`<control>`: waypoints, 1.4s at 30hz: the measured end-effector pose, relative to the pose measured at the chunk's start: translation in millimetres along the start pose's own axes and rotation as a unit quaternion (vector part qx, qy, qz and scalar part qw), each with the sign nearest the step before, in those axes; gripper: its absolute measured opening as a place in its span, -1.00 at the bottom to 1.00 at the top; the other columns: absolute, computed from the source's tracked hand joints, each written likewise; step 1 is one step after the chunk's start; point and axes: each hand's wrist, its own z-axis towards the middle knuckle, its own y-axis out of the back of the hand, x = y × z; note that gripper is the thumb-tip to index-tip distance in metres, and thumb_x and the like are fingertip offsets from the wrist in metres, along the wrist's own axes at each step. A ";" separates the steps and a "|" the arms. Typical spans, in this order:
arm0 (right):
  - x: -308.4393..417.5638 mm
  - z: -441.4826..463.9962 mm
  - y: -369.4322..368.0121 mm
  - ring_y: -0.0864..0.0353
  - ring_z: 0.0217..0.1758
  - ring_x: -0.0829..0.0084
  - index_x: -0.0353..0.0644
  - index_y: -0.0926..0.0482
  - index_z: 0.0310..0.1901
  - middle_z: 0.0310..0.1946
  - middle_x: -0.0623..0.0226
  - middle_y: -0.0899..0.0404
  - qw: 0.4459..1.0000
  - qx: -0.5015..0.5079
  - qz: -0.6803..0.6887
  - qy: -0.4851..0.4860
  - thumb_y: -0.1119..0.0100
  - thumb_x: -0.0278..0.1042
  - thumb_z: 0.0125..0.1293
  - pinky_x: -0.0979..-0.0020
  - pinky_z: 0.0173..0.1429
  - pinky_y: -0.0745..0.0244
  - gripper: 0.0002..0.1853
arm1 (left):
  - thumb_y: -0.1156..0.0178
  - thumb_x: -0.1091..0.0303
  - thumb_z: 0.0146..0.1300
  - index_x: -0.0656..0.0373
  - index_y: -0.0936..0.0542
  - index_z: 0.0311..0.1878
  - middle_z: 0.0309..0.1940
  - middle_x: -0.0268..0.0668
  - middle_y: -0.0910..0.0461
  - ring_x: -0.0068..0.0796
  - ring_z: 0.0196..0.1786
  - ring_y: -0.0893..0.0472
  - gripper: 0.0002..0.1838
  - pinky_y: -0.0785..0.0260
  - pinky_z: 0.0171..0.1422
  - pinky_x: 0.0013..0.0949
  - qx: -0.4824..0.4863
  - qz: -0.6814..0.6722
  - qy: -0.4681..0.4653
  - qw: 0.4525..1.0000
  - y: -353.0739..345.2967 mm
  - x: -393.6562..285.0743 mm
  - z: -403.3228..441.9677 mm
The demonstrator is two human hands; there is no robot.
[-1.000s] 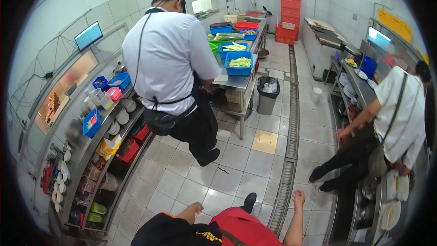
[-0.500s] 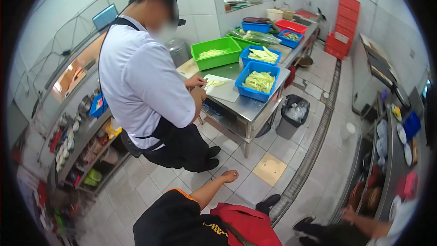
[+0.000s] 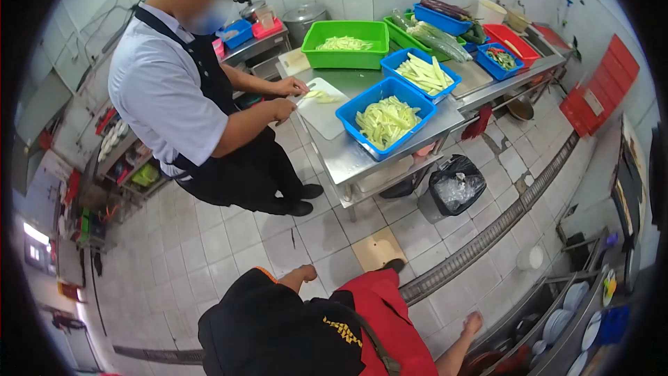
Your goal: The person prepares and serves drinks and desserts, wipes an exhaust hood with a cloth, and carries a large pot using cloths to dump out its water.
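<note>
Hanging above the floor, the left hand [image 3: 305, 273] appears loosely curled near a tan floor tile [image 3: 374, 247]; the right hand [image 3: 474, 322], also curled, is near stacked plates [image 3: 557, 323]. Whether either pinches anything, I cannot tell. Beyond, a bin [image 3: 435, 207] stands beside the bench [image 3: 349, 167], where a co-worker [image 3: 161, 94] bends over a white cutting board [image 3: 327, 122].
</note>
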 end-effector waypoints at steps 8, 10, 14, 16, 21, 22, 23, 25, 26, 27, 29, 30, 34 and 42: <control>99.4 117.2 -26.1 -0.46 -0.29 0.54 0.02 -0.41 -0.08 -0.29 0.43 -0.48 0.987 0.161 -0.002 0.007 -0.03 -0.06 0.25 0.45 -0.38 -0.38 -0.72 | -0.01 0.26 0.05 0.25 -0.62 -0.38 -0.33 -0.10 -0.62 -0.21 -0.33 -0.63 -0.72 -0.49 -0.19 -0.22 -0.009 0.087 -0.062 0.994 39.5 -210.1 64.0; 97.2 117.3 -17.4 -0.48 -0.34 0.44 -0.06 -0.44 -0.19 -0.32 0.38 -0.47 0.966 0.228 -0.028 -0.117 -0.03 -0.20 0.18 0.39 -0.48 -0.39 -0.79 | 0.01 0.17 0.10 0.20 -0.60 -0.27 -0.27 -0.08 -0.61 -0.15 -0.23 -0.61 -0.67 -0.44 -0.06 -0.20 -0.106 0.089 -0.137 0.981 53.0 -277.1 87.1; -49.2 188.7 22.9 -0.45 -0.60 0.37 -0.17 -0.44 -0.27 -0.56 0.32 -0.43 0.953 0.171 0.098 -0.230 -0.06 -0.27 0.15 0.29 -0.48 -0.45 -0.81 | 0.01 0.19 0.12 0.11 -0.57 -0.15 -0.17 -0.07 -0.58 -0.10 -0.09 -0.56 -0.69 -0.40 0.01 -0.18 -0.195 -0.019 -0.199 0.960 107.1 -406.7 78.5; -18.5 165.9 55.1 -0.45 -0.60 0.37 -0.18 -0.44 -0.28 -0.56 0.32 -0.43 0.964 0.139 -0.051 -0.219 -0.06 -0.27 0.15 0.29 -0.48 -0.45 -0.82 | -0.01 0.18 0.13 0.04 -0.57 -0.15 -0.19 -0.11 -0.59 -0.08 -0.10 -0.56 -0.71 -0.40 0.00 -0.18 -0.210 -0.075 -0.242 0.944 128.3 -464.9 83.2; 32.6 204.9 92.3 -0.46 -0.59 0.38 -0.19 -0.45 -0.29 -0.57 0.32 -0.44 0.960 0.152 -0.137 -0.189 -0.04 -0.29 0.15 0.30 -0.49 -0.45 -0.83 | -0.04 0.15 0.13 0.03 -0.57 -0.19 -0.22 -0.11 -0.59 -0.05 -0.13 -0.56 -0.74 -0.41 -0.02 -0.16 -0.225 -0.160 -0.243 0.930 119.4 -539.8 123.9; 44.6 218.8 99.3 -0.47 -0.59 0.39 -0.19 -0.45 -0.29 -0.57 0.32 -0.44 0.960 0.159 -0.147 -0.179 -0.04 -0.30 0.15 0.30 -0.49 -0.44 -0.83 | -0.02 0.14 0.13 0.06 -0.57 -0.19 -0.22 -0.10 -0.59 -0.04 -0.14 -0.56 -0.71 -0.41 -0.02 -0.15 -0.252 -0.106 -0.223 0.936 106.3 -546.5 135.8; 54.1 233.9 107.0 -0.47 -0.59 0.39 -0.19 -0.45 -0.29 -0.57 0.32 -0.44 0.958 0.165 -0.155 -0.174 -0.03 -0.30 0.15 0.30 -0.50 -0.44 -0.83 | -0.01 0.12 0.13 0.09 -0.57 -0.19 -0.22 -0.10 -0.59 -0.03 -0.16 -0.57 -0.69 -0.41 -0.03 -0.14 -0.276 -0.051 -0.199 0.939 89.0 -550.6 140.5; 72.2 261.9 120.1 -0.47 -0.59 0.39 -0.20 -0.46 -0.30 -0.57 0.32 -0.45 0.955 0.178 -0.169 -0.166 -0.03 -0.31 0.15 0.30 -0.50 -0.44 -0.84 | 0.05 0.13 0.12 0.16 -0.60 -0.23 -0.25 -0.07 -0.59 -0.03 -0.16 -0.57 -0.64 -0.41 -0.03 -0.13 -0.223 0.030 -0.148 0.963 59.1 -559.5 125.8; 82.4 279.2 123.7 -0.47 -0.59 0.40 -0.20 -0.46 -0.30 -0.57 0.32 -0.45 0.954 0.183 -0.173 -0.164 -0.02 -0.31 0.15 0.30 -0.50 -0.44 -0.84 | 0.07 0.14 0.10 0.19 -0.61 -0.26 -0.26 -0.06 -0.60 -0.03 -0.18 -0.58 -0.63 -0.42 -0.06 -0.12 -0.124 0.039 -0.110 0.985 47.9 -567.3 116.7; 92.3 296.6 127.6 -0.48 -0.58 0.40 -0.20 -0.46 -0.30 -0.57 0.32 -0.45 0.953 0.188 -0.177 -0.159 -0.02 -0.31 0.15 0.30 -0.51 -0.44 -0.84 | 0.09 0.16 0.08 0.23 -0.62 -0.29 -0.27 -0.05 -0.60 -0.03 -0.21 -0.59 -0.62 -0.44 -0.10 -0.11 -0.028 0.047 -0.073 0.996 37.7 -576.4 110.4; 114.3 336.5 132.6 -0.48 -0.58 0.40 -0.21 -0.46 -0.31 -0.57 0.32 -0.45 0.950 0.201 -0.184 -0.151 -0.01 -0.32 0.15 0.30 -0.51 -0.44 -0.84 | 0.07 0.20 0.04 0.25 -0.62 -0.35 -0.39 -0.09 -0.62 -0.14 -0.46 -0.62 -0.64 -0.49 -0.36 -0.14 -0.046 -0.023 -0.066 0.996 4.6 -586.7 99.3; 127.0 359.5 136.1 -0.48 -0.58 0.41 -0.21 -0.47 -0.31 -0.57 0.32 -0.46 0.950 0.202 -0.179 -0.155 -0.01 -0.32 0.15 0.30 -0.51 -0.44 -0.85 | 0.07 0.21 0.05 0.22 -0.61 -0.40 -0.49 -0.15 -0.61 -0.25 -0.52 -0.61 -0.67 -0.50 -0.43 -0.21 -0.076 -0.099 -0.061 0.990 -10.3 -596.0 83.4; 187.7 438.5 146.9 -0.50 -0.57 0.41 -0.20 -0.49 -0.31 -0.57 0.32 -0.47 0.954 0.160 -0.148 -0.206 0.00 -0.32 0.16 0.29 -0.52 -0.44 -0.84 | 0.01 0.19 0.11 0.15 -0.61 -0.30 -0.43 -0.22 -0.62 -0.36 -0.46 -0.62 -0.71 -0.48 -0.47 -0.31 -0.001 -0.217 -0.019 0.976 -60.4 -594.4 90.4; 252.2 598.3 67.6 -0.54 -0.49 0.44 -0.18 -0.47 -0.10 -0.41 0.28 -0.57 0.930 0.136 -0.341 0.027 -0.05 -0.25 0.17 0.40 -0.46 -0.45 -0.71 | -0.04 0.29 0.17 0.23 -0.54 -0.12 -0.18 -0.28 -0.57 -0.35 -0.27 -0.60 -0.72 -0.51 -0.38 -0.21 0.094 -0.240 0.028 0.966 -19.1 -647.2 146.3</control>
